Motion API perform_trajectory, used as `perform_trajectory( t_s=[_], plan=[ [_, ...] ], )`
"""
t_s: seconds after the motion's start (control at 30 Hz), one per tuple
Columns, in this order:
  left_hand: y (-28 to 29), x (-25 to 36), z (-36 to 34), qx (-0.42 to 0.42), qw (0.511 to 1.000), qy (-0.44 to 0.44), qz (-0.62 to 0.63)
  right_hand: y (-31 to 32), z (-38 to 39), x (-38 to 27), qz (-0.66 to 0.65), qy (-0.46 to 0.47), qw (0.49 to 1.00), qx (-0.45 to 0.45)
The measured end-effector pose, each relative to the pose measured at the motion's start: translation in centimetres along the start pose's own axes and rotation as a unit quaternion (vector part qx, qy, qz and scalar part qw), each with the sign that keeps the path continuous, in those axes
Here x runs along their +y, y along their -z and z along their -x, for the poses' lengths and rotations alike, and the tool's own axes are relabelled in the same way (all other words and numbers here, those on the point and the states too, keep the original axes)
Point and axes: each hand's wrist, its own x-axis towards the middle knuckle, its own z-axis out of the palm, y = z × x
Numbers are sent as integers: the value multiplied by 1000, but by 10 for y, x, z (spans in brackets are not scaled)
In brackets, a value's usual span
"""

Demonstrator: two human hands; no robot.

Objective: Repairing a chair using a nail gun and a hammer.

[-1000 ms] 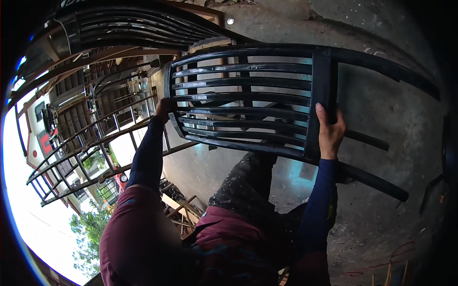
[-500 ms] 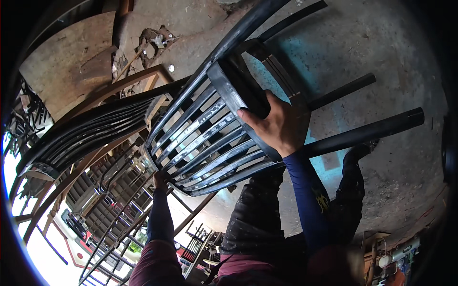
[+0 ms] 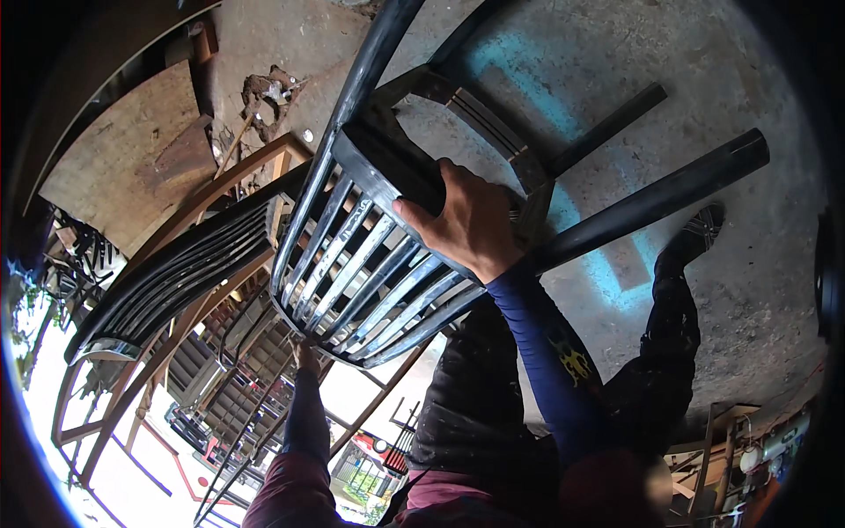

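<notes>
I hold a glossy black chair (image 3: 378, 268) with a curved back of several slats, tilted over the floor, with its legs pointing to the upper right. My right hand (image 3: 466, 220) is closed on the wide dark crosspiece at one end of the slats, thumb on its near face. My left hand (image 3: 305, 352), small and partly hidden, grips the far end of the slatted back, lower left. Behind the chair at the left stands another black slatted chair back (image 3: 167, 273) among brown wooden frames (image 3: 202, 189).
A plywood sheet (image 3: 123, 158) and rubble (image 3: 268, 92) lie at the upper left. Stacked frames (image 3: 207, 378) stand at the lower left, wood scraps and a cylinder (image 3: 775, 444) at the lower right. The concrete floor (image 3: 704, 79) has turquoise paint marks (image 3: 616, 299). My foot (image 3: 704, 229) is on it.
The chair has swung from lying crosswise to a steep slant, its right end raised and nearer the upper left. My right hand has moved left with it. Both hands keep hold.
</notes>
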Motion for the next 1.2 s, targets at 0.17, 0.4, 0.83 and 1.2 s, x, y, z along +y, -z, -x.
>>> perform_trajectory(
  t_s=[0.17, 0.4, 0.83, 1.2],
  plan=[
    [11, 106, 43, 79, 789, 458, 401, 27, 19, 28, -1, 15, 999, 39],
    [65, 154, 220, -236, 946, 37, 221, 170, 160, 5, -208, 145, 962, 103],
    [116, 661, 242, -390, 837, -92, 372, 698, 409, 206, -11, -134, 984, 119],
    [66, 886, 176, -318, 880, 58, 347, 1011, 483, 316, -27, -379, 925, 2]
  ],
)
